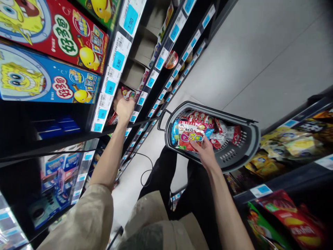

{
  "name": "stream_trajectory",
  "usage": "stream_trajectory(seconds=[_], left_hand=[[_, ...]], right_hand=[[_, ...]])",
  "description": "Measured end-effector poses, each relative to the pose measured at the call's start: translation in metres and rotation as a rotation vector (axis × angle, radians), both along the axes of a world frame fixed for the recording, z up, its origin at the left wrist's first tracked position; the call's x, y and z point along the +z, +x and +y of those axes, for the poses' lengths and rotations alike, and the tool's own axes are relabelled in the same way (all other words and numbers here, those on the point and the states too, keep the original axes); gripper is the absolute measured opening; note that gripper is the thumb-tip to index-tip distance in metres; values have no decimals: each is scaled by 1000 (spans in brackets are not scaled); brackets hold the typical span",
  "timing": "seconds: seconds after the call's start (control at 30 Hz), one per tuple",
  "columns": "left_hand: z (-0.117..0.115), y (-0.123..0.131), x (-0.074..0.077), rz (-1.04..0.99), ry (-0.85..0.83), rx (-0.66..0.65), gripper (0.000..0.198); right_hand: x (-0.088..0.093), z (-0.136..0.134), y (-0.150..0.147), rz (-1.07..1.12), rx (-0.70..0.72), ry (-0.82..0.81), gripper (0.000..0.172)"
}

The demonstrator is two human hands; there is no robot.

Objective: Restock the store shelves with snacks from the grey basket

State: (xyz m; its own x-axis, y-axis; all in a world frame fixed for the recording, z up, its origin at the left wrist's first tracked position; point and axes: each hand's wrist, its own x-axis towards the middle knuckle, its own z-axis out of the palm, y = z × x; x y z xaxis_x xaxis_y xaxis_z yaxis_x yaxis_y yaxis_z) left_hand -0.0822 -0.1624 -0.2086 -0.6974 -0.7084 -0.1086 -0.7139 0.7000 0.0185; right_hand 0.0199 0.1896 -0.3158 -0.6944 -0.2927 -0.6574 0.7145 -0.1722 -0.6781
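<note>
On the left, my left hand [124,107] reaches into a shelf compartment. Its fingers are closed round a red snack packet [128,92], and the fingertips are partly hidden behind it. Another red packet [113,118] lies just below that hand. My right hand [206,152] grips the lower edge of a red and white candy bag [191,133] with purple and yellow lettering. This bag is over the grey shopping basket [234,158], above several red and blue snack packs [220,130] inside.
Price-tagged shelf edges [116,62] run along the left, with SpongeBob snack boxes [49,78] above. Bagged snacks [291,142] fill the right-hand shelf. A thin black cable [152,166] loops near my legs [161,170]. Grey floor [260,45] stretches beyond the basket.
</note>
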Motion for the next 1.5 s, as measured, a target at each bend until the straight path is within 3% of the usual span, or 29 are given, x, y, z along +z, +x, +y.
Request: stream_trajectory(seconds=[0.17, 0.43, 0.63, 0.8, 1.03, 1.2, 1.37, 1.5], left_hand=[[20, 16, 8, 1, -58, -56, 51], [11, 16, 28, 103, 51, -2, 53], [13, 23, 29, 82, 78, -119, 48], [18, 36, 22, -14, 59, -197, 51], [22, 45, 22, -146, 51, -239, 63], [13, 43, 20, -209, 58, -200, 59], [4, 43, 12, -283, 50, -172, 47], [-4, 48, 6, -363, 27, -218, 47]], right_hand=[[-4, -6, 1, 51, -28, -30, 62], [11, -20, -7, 25, 25, -67, 51], [21, -39, -14, 106, -5, -20, 52], [30, -59, -45, 189, 24, 55, 43], [60, -105, -107, 684, 110, 388, 12], [74, -156, -144, 924, 184, 174, 5], [76, -212, -173, 1032, 356, -76, 9], [80, -246, -184, 1067, 543, -143, 8]])
